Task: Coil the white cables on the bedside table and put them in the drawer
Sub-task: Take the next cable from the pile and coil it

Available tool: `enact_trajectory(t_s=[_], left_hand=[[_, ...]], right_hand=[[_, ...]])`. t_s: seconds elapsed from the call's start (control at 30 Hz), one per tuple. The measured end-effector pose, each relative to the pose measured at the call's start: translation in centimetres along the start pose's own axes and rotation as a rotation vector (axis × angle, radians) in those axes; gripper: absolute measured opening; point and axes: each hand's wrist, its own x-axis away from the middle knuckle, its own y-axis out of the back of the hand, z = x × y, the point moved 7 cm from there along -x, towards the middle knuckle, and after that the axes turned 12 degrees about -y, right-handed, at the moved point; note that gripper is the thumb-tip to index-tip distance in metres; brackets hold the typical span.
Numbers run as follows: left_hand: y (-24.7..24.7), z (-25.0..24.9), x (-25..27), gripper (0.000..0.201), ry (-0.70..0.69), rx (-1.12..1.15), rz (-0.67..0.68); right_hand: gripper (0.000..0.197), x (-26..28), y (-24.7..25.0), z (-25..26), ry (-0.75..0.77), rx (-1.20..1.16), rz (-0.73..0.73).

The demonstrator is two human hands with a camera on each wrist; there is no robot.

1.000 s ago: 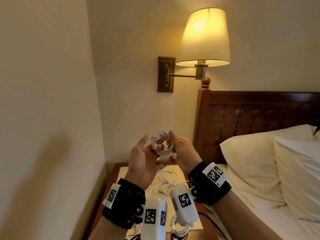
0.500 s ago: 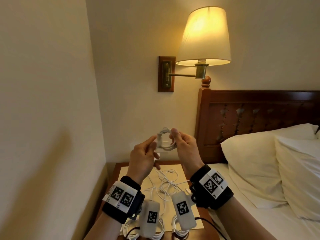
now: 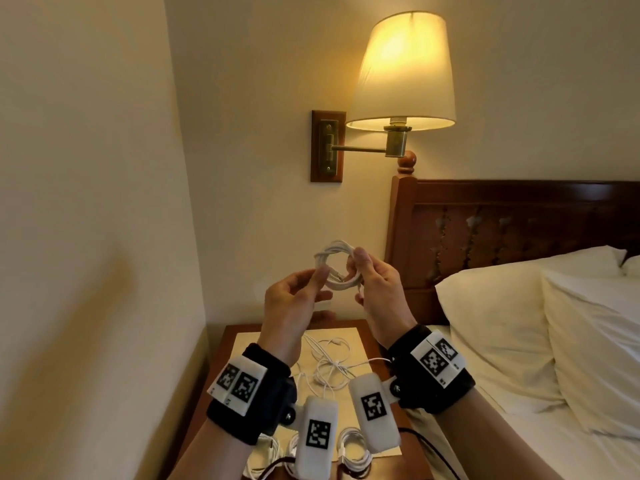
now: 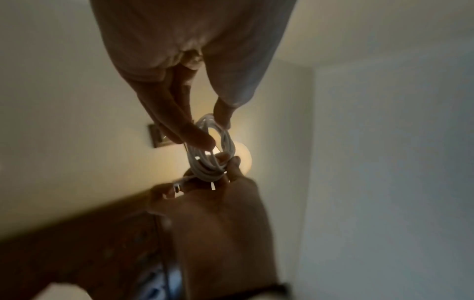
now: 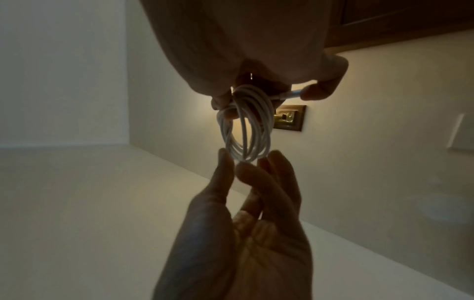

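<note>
Above the desk (image 3: 375, 332) | we pinch the coiled cable (image 3: 337, 266) with left hand (image 3: 294, 299) and right hand (image 3: 375, 289) | risk: loose plug end slips, loops spring open.

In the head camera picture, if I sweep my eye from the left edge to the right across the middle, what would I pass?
Bare cream side wall → left hand → coiled white cable held up between both hands → right hand → dark carved wooden headboard → white pillows on the bed.
</note>
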Motion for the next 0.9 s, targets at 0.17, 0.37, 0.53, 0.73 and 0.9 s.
enact_trajectory(t_s=[0.17, 0.37, 0.53, 0.73, 0.9], left_hand=[[0.3, 1.3, -0.1, 0.038, 0.073, 0.158, -0.018], [-0.7, 1.0, 0.3, 0.031, 0.048, 0.217, 0.078], [-1.3, 0.0, 0.4, 0.024, 0.004, 0.076, 0.122], [-0.5, 0.7, -0.6, 0.025, -0.038, -0.204, 0.240], [0.3, -1.1, -1.0, 0.026, -0.383, -0.731, 0.336]], right_hand=[[0.035, 0.0, -0.5, -0.5, -0.046, -0.061, 0.056], [0.035, -0.1, -0.9, -0.7, -0.048, -0.037, 0.095], [0.042, -0.7, -0.7, -0.8, 0.008, 0.061, 0.085], [0.040, -0.1, -0.4, -1.4, 0.009, 0.238, 0.098], [0.035, 0.6, -1.2, -0.5, 0.136, 0.493, 0.191]])
